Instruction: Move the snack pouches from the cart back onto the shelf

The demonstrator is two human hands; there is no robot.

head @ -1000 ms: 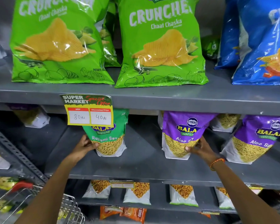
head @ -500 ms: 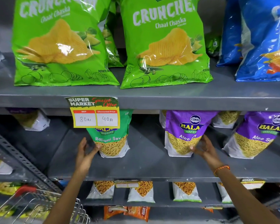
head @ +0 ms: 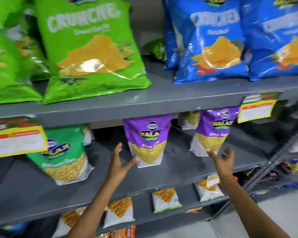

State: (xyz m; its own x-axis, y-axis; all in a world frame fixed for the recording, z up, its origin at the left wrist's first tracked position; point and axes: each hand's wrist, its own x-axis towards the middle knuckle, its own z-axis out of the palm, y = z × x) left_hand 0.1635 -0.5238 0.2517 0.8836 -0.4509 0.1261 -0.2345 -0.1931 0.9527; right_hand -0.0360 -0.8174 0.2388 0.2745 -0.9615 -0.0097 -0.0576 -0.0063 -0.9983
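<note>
A green Ratlami Sev pouch (head: 64, 155) stands at the left of the grey middle shelf (head: 175, 167). Two purple Aloo Sev pouches stand there too, one in the middle (head: 147, 140) and one further right (head: 213, 131). My left hand (head: 119, 164) is open, fingers spread, just left of the middle purple pouch, thumb near its lower corner. My right hand (head: 223, 160) is open, palm up, just below the right purple pouch. Neither hand holds anything. The cart is out of view.
Big green Crunchex bags (head: 91, 50) and blue bags (head: 212, 43) fill the upper shelf (head: 162, 98). Yellow price tags (head: 15, 141) (head: 256, 110) hang from its edge. Small white pouches (head: 165, 200) stand on the lower shelf. Pale floor (head: 273, 208) shows at bottom right.
Both hands have let go of the green and purple pouches and pulled back, open. The view has swung right, so the cart has left the frame and the pouches sit further left.
</note>
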